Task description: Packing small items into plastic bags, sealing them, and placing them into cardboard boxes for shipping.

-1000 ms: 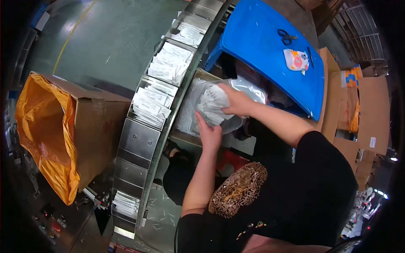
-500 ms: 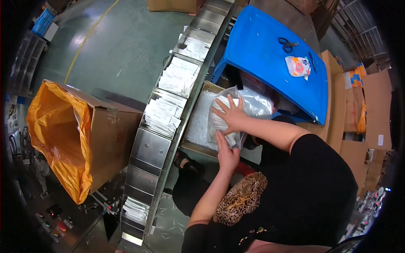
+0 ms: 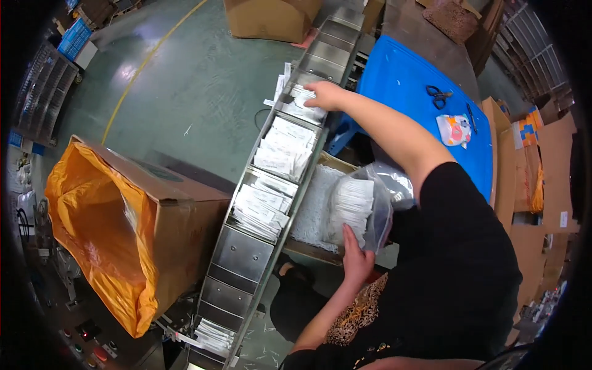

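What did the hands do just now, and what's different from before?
The right hand left the bag and moved forward and left, to packets on the conveyor; I can't tell whether it grips any. The left hand is still at the bag. The scissors still lie on the blue table.

As for the clear plastic bag (image 3: 382, 214): lies slanted, partly over a shallow box (image 3: 308, 250), bulging loosely beyond its contents on the right. Holds slim white packets (image 3: 353, 200), stacked closely in a row, with slightly uneven edges. As for the loose white packets (image 3: 302, 106): lie overlapping in an upper compartment of the metal conveyor (image 3: 243, 250), partly hidden; look thin, flat and rectangular.
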Action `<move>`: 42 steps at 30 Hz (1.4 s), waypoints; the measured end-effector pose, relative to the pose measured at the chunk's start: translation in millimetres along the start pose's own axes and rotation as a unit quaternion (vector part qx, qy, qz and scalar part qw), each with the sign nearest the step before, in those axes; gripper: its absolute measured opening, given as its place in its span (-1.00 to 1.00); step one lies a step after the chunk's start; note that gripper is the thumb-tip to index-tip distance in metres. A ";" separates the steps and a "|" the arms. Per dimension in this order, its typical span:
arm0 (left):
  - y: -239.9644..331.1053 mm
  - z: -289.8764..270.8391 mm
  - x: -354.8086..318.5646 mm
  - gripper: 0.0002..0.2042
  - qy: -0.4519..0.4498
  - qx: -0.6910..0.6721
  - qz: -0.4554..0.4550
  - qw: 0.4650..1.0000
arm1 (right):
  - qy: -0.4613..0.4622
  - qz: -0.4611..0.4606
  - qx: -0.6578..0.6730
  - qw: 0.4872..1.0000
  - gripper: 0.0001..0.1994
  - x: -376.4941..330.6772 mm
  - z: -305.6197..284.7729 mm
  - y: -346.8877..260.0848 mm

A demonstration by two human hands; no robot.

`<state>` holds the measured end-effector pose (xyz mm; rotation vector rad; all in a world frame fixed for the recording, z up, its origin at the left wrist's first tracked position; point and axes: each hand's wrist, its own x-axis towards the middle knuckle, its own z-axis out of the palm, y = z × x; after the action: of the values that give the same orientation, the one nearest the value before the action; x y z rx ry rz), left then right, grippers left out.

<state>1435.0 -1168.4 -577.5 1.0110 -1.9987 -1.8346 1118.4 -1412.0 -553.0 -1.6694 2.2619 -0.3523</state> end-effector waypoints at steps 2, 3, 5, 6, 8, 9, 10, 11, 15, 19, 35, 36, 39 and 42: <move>-3.4 -3.6 1.8 -0.23 0.003 0.013 -0.006 1.000 | -0.054 0.056 -0.009 0.997 -0.36 28.1 17.3 -0.2; -5.1 -4.3 2.3 -0.23 -0.004 0.020 -0.008 1.000 | -0.107 0.121 -0.026 0.987 -0.25 38.7 23.9 0.3; -8.1 -5.9 3.2 -0.23 0.002 0.029 0.002 1.000 | -0.115 0.133 0.002 0.984 -0.07 47.4 40.9 2.0; -7.2 -7.2 3.4 -0.23 -0.004 0.011 -0.011 1.000 | -0.076 0.152 -0.034 0.985 -0.09 45.7 53.0 1.1; -12.0 -8.9 3.1 -0.24 -0.007 -0.015 -0.023 1.000 | -0.059 0.190 -0.039 0.979 -0.11 46.8 57.1 -4.8; -8.4 -10.1 4.0 -0.24 -0.011 -0.017 -0.024 1.000 | -0.097 0.193 0.045 0.975 -0.15 53.1 49.0 3.1; -3.4 -12.8 5.1 -0.24 -0.019 -0.017 -0.028 0.999 | -0.175 0.194 0.127 0.957 -0.22 52.8 44.8 10.0; -1.3 -14.8 6.2 -0.24 -0.023 -0.017 -0.036 0.999 | -0.255 0.189 0.209 0.925 -0.29 52.3 37.8 0.8; 0.1 -11.5 7.2 -0.24 -0.031 0.004 -0.026 0.999 | -0.250 0.135 0.148 0.947 -0.41 55.4 68.1 4.0; -2.1 -10.2 6.4 -0.23 -0.024 -0.015 -0.037 0.999 | -0.291 0.200 0.385 0.853 -0.44 55.5 69.2 -0.8; -3.1 -5.9 8.1 -0.24 0.094 0.031 -0.012 0.995 | -0.245 0.063 0.114 0.961 -0.48 -224.5 42.7 -44.5; 0.6 -3.7 4.6 -0.24 0.085 0.030 -0.007 0.996 | -0.148 0.041 0.028 0.988 -0.47 -235.8 69.1 -28.1; -0.4 2.8 -14.6 -0.23 0.068 0.049 0.016 0.996 | -0.161 0.074 0.006 0.984 -0.38 -223.0 90.9 -3.2; -5.7 -0.7 -28.7 -0.23 0.064 0.061 -0.017 0.996 | -0.317 0.131 0.087 0.935 -0.20 -220.3 57.2 -47.7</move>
<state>1458.1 -1150.7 -575.0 1.1730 -2.0491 -1.6363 1243.0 -1216.1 -566.2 -1.1479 1.8583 0.0509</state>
